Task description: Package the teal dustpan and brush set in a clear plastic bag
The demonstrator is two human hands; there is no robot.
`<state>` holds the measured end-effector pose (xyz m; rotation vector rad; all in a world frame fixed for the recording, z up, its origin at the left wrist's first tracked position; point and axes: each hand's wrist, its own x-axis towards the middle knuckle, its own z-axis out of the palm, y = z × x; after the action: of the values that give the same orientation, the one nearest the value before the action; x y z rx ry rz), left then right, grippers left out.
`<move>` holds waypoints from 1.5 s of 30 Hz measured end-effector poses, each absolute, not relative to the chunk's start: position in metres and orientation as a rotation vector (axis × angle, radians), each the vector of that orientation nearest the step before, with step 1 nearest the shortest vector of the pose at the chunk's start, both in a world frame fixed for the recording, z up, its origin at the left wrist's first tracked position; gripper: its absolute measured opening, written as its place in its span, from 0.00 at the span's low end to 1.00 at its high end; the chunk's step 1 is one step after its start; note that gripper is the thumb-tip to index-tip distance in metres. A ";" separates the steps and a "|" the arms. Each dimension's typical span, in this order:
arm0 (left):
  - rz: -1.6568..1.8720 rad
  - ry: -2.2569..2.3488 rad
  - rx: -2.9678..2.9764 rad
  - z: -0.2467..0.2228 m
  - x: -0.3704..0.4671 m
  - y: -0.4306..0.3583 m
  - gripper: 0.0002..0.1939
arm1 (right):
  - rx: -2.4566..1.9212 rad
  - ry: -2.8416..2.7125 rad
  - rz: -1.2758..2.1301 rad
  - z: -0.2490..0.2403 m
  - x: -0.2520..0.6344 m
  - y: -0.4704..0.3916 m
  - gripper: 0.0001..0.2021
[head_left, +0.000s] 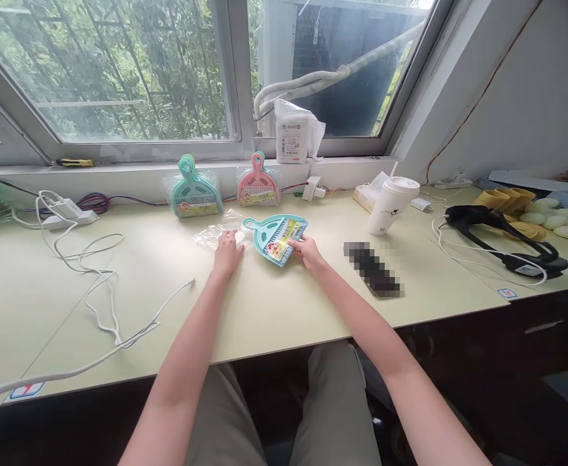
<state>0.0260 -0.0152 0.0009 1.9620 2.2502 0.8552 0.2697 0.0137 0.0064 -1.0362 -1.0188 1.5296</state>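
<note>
Right hand (307,251) pinches the wide lower edge of the teal mini dustpan (276,237), fingers closed on its printed label, the pan lying flat mid-desk with its handle pointing left. Left hand (227,249) rests palm-down, fingers spread loose, gripping nothing, on the clear plastic wrapper (215,232) just beside the handle. Two wrapped dustpan sets (193,189) lean along the desk's (274,304) back edge.
</note>
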 end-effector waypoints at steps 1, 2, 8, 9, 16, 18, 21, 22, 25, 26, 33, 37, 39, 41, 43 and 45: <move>0.860 2.278 1.927 0.001 0.023 -0.015 0.25 | -1.035 -1.046 1.545 0.007 0.271 0.013 0.09; 0.857 2.298 1.897 0.001 0.020 -0.014 0.23 | -1.034 -1.076 1.562 0.008 0.272 0.013 0.09; 0.995 2.319 1.761 0.003 0.004 -0.010 0.16 | -1.090 -1.202 1.677 0.012 0.279 0.014 0.10; 1.076 2.314 1.733 0.002 0.003 -0.010 0.16 | -1.098 -1.196 1.679 0.012 0.279 0.014 0.10; 1.343 2.041 1.924 0.000 0.013 -0.011 0.14 | -1.081 -1.057 1.560 0.011 0.278 0.014 0.09; 1.346 1.973 1.996 0.001 0.019 -0.013 0.14 | -1.064 -1.055 1.562 0.011 0.278 0.014 0.09; 1.371 1.887 2.041 0.003 0.028 -0.015 0.14 | -1.000 -1.128 1.630 0.010 0.276 0.012 0.10; 1.377 1.856 2.049 0.004 0.031 -0.015 0.13 | -0.980 -1.155 1.659 0.009 0.275 0.011 0.11; 1.361 1.734 2.097 0.007 0.041 -0.016 0.12 | -0.952 -1.169 1.691 0.006 0.268 0.008 0.10; 1.349 1.699 2.116 0.008 0.044 -0.017 0.12 | -0.951 -1.147 1.678 0.005 0.265 0.007 0.10; 1.674 2.154 1.807 0.023 0.061 -0.032 0.27 | -0.889 -0.958 1.538 0.002 0.263 0.008 0.09; 1.807 1.920 1.092 0.029 0.053 -0.027 0.28 | -0.802 -0.937 1.525 0.005 0.267 0.009 0.09; 1.710 1.462 0.987 0.027 0.050 -0.020 0.25 | -0.786 -0.945 1.534 0.006 0.267 0.008 0.09; 1.613 1.115 0.943 0.022 0.052 -0.015 0.25 | -0.786 -0.965 1.542 0.007 0.266 0.008 0.09; 1.556 0.956 0.924 0.015 0.060 -0.013 0.25 | -0.784 -0.984 1.546 0.007 0.263 0.006 0.09; 1.469 0.903 0.932 0.010 0.070 -0.015 0.24 | -0.782 -0.987 1.534 0.008 0.261 0.004 0.10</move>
<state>0.0704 -0.0152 0.0097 0.9322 0.9030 1.4692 0.2607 0.0038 0.0075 -0.7820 -0.9872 1.5337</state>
